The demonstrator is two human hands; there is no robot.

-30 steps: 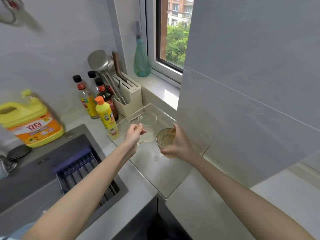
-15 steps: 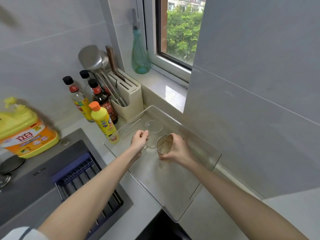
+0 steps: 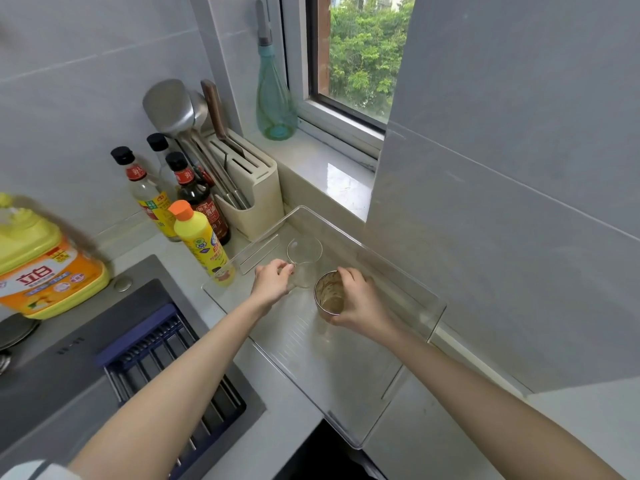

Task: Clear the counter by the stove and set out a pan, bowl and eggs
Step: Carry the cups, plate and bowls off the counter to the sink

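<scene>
A clear plastic tray (image 3: pixel 349 372) lies on the counter beside the sink. At its far end stands a clear glass mug (image 3: pixel 304 252); my left hand (image 3: pixel 272 282) pinches its handle. Just right of it is a stained glass cup (image 3: pixel 329 296) with brownish residue inside, which my right hand (image 3: pixel 360 301) grips round its side. The cup looks slightly tilted. No pan, bowl or eggs are in view.
A yellow squeeze bottle (image 3: pixel 202 242) stands at the tray's left corner, with sauce bottles (image 3: pixel 197 195) and a cream utensil holder (image 3: pixel 249 188) behind. A yellow detergent jug (image 3: pixel 45 268) sits left. The sink (image 3: pixel 114 358) holds a blue rack. A teal bottle (image 3: pixel 275 98) stands on the windowsill.
Both hands keep their hold on the mug and the cup in the tray. The camera has shifted, so the scene sits lower and more to the left.
</scene>
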